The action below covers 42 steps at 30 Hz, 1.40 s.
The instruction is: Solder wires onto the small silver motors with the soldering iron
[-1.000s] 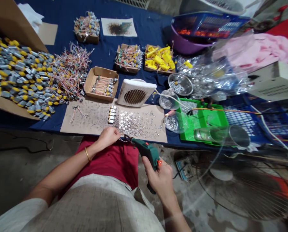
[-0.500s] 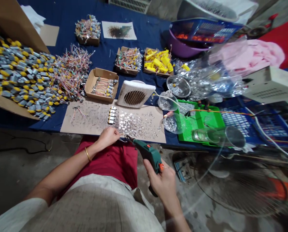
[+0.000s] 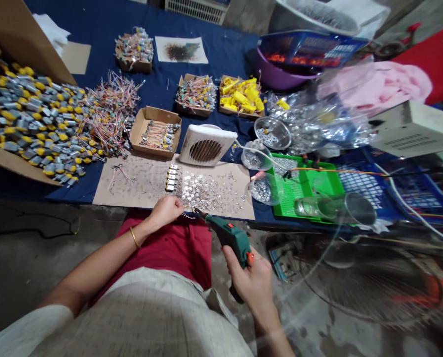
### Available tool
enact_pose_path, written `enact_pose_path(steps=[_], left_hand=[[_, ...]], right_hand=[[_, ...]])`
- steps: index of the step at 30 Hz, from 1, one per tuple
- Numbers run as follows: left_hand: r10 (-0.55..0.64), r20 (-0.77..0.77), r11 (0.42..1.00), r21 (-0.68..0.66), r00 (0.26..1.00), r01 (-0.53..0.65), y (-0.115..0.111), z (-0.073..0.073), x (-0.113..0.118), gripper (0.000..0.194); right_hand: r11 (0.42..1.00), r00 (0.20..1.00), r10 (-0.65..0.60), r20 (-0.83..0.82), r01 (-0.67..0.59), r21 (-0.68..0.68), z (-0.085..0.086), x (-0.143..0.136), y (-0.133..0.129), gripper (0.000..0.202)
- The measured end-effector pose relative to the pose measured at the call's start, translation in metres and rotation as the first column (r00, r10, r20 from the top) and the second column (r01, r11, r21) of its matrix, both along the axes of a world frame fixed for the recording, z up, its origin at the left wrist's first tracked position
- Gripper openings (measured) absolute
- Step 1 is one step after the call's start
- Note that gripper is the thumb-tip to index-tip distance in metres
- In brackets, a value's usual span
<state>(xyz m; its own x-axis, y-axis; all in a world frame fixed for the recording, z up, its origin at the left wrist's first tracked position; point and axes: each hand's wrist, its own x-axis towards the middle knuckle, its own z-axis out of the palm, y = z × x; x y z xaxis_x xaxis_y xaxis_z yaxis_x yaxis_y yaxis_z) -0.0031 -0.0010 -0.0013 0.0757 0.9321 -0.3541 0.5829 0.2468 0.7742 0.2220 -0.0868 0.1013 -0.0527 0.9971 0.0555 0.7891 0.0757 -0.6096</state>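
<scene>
My left hand (image 3: 167, 210) is pinched at the front edge of the cardboard sheet (image 3: 147, 191), on thin light wires (image 3: 187, 215) that stick out past its fingertips. In my right hand (image 3: 254, 277) is a green handheld tool (image 3: 232, 239) with an orange trigger, its dark narrow tip pointing at the wires. Whether the tip touches them is too small to tell. Many small metal pieces (image 3: 202, 193) lie scattered on the sheet, beside a short column of small motors (image 3: 171, 177). A few loose wired parts (image 3: 120, 173) lie at its left.
A white-framed vent fan (image 3: 206, 145) stands behind the metal pieces. At left is a big carton of motors (image 3: 31, 119); a small carton of wired parts (image 3: 157, 131) is nearer. Green trays (image 3: 299, 191) are at right, above a spinning floor fan (image 3: 373, 287).
The tool and my right hand have shifted very slightly right. My left hand keeps its pinch in nearly the same place. The view has moved a little.
</scene>
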Motion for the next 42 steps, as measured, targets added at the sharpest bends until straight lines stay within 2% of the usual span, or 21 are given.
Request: enact_pose_path(steps=[16,25,35,42], left_hand=[[0.005,0.035,1.000,-0.019,0.999,-0.005,-0.0002,-0.0001,-0.0011,0.023],[0.009,0.034,1.000,-0.015,0.999,-0.009,-0.0005,-0.0033,-0.0014,0.027],[0.007,0.034,1.000,-0.021,0.999,-0.006,-0.0007,-0.0010,-0.0017,0.024],[0.006,0.068,1.000,-0.024,0.998,-0.004,-0.0016,-0.0054,0.0006,0.021]], right_hand=[[0.999,1.000,0.028,-0.006,-0.028,0.035,-0.0044,0.0025,-0.0008,0.038],[0.998,0.999,0.036,-0.011,-0.036,0.047,-0.0055,0.0038,-0.0003,0.038],[1.000,1.000,0.013,-0.021,-0.013,0.006,-0.0076,0.0034,-0.0007,0.039],[1.000,1.000,-0.028,-0.013,0.028,0.004,-0.0092,0.0047,-0.0008,0.041]])
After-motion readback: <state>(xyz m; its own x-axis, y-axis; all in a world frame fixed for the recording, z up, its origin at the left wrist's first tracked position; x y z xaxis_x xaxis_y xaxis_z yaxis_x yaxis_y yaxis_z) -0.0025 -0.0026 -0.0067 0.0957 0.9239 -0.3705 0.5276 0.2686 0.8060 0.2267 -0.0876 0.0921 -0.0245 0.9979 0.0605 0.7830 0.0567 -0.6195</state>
